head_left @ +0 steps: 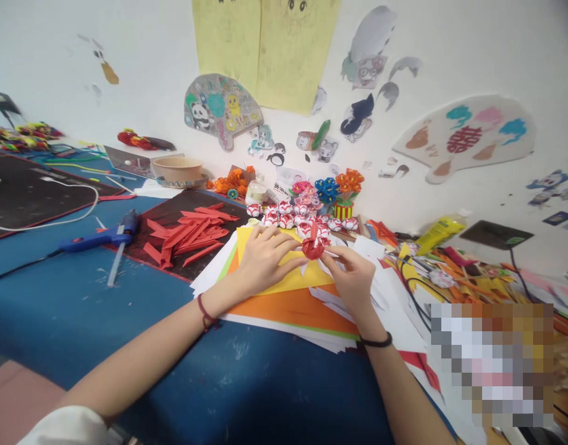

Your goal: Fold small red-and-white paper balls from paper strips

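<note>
A red folded-paper piece (pixel 313 248), rounded below with a strip standing up at the top, is held above a stack of coloured paper. My left hand (pixel 265 258) reaches its left edge with thumb and fingertips closed on it. From the right, my right hand (pixel 353 275) pinches the same piece between thumb and fingers. Beneath the hands lie a yellow sheet (pixel 279 281) and an orange sheet (pixel 274 312), over white and green ones. Just behind are several red-and-white folded paper balls (pixel 286 220), partly hidden by the piece.
Loose red paper strips (pixel 186 235) pile on a dark mat to the left. A blue glue gun (pixel 98 238) with its cord lies beside them. Paper flowers (pixel 327 191) and a round box (pixel 177 168) stand by the wall. A yellow bottle (pixel 441 232) lies among scraps at right.
</note>
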Demonstrator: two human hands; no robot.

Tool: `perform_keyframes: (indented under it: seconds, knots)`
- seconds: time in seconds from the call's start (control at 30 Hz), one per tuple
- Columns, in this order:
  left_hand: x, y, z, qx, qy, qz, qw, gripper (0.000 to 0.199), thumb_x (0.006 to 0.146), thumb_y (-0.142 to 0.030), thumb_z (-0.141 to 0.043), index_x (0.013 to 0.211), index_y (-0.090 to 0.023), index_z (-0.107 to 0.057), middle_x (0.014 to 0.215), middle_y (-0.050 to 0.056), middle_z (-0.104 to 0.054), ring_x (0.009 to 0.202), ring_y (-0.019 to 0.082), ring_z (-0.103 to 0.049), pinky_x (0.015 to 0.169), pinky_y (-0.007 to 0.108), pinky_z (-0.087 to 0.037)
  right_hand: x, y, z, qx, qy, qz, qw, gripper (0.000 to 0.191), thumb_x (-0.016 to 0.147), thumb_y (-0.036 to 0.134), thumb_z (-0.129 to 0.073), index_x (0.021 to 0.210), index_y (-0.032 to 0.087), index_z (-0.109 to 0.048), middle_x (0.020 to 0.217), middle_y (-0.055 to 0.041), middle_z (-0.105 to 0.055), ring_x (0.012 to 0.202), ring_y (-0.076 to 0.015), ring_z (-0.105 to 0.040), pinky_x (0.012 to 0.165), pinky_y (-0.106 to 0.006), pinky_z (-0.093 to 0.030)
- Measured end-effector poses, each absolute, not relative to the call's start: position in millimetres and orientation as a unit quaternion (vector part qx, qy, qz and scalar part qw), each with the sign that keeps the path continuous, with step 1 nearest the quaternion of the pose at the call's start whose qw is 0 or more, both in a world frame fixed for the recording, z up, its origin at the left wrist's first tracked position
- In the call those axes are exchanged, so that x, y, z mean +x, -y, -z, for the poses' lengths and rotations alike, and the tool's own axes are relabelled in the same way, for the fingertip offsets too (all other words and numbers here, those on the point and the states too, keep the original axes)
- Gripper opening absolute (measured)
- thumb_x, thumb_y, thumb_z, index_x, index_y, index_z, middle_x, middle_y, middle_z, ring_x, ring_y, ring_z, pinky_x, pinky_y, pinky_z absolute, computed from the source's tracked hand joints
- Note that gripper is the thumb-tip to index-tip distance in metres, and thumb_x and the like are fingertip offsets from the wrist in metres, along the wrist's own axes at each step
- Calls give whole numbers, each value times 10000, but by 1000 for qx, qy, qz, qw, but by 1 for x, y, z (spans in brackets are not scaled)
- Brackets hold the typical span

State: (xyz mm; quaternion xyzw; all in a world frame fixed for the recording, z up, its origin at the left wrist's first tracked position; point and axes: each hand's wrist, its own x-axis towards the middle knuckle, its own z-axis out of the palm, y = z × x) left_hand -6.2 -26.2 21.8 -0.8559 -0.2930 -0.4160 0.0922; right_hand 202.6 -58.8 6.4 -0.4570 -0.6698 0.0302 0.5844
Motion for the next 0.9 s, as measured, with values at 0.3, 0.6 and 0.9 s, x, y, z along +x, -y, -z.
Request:
perform_keyframes:
  seconds: [0.3,0.6,0.9]
  knots:
    - [6,31,-17,-842,339,418,36,303,915,-385,-563,1156,-202,-571,1211,86,-628,1094,258,-513,899,406,-360,198,61,-3,-456,668,18,588,53,845,250,-666,858,225,-711,827,-26,-735,753,-182,-677,728,-335,-560]
    - [-3,31,-24,-844,315,424,93,169,956,-320,-517,1008,-194,-618,1041,60,-689,946,215,-538,817,377,-344,200,57,-2,-450,677,-2,582,70,842,276,-662,813,221,-694,793,-26,-719,738,-186,-665,719,-338,-563]
    - [-11,26,-25,-849,285,424,138,163,962,-321,-529,984,-218,-653,943,19,-728,882,195,-555,809,380,-323,203,58,-5,-451,691,-49,563,77,837,275,-666,870,210,-692,850,-45,-717,803,-199,-666,765,-357,-555]
